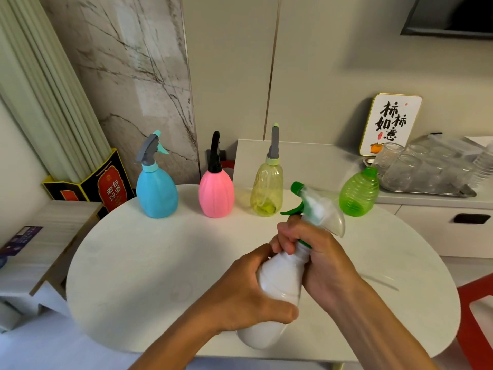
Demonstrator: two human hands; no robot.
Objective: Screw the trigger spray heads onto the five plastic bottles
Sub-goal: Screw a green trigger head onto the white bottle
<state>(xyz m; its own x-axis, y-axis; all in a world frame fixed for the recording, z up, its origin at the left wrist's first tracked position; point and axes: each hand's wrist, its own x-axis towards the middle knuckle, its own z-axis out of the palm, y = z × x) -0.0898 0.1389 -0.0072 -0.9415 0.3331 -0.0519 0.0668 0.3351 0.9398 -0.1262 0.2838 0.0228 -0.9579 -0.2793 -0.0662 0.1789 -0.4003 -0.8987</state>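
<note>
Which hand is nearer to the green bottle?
Right. The right hand grips the white bottle's neck, below-left of the green bottle; the left hand is lower, farther.

Two bare forearms, no sleeves, no jewellery

Home dining corner (glass cups (405, 166), table (133, 263))

Right hand (314, 252) wraps the neck of the white bottle (280, 284); collar-to-neck joint hidden, seating cannot be told. Left hand (248, 292) covers the bottle's middle. Clear spray head (322, 209) motion-blurred, edges smeared. Tabletop (138, 263) near rim hidden behind both forearms. Red chair (477, 316) cut by right edge. Glass cups (416, 166) on tray blurred, count unclear. Purple box (21, 240) print too small to read.
</note>
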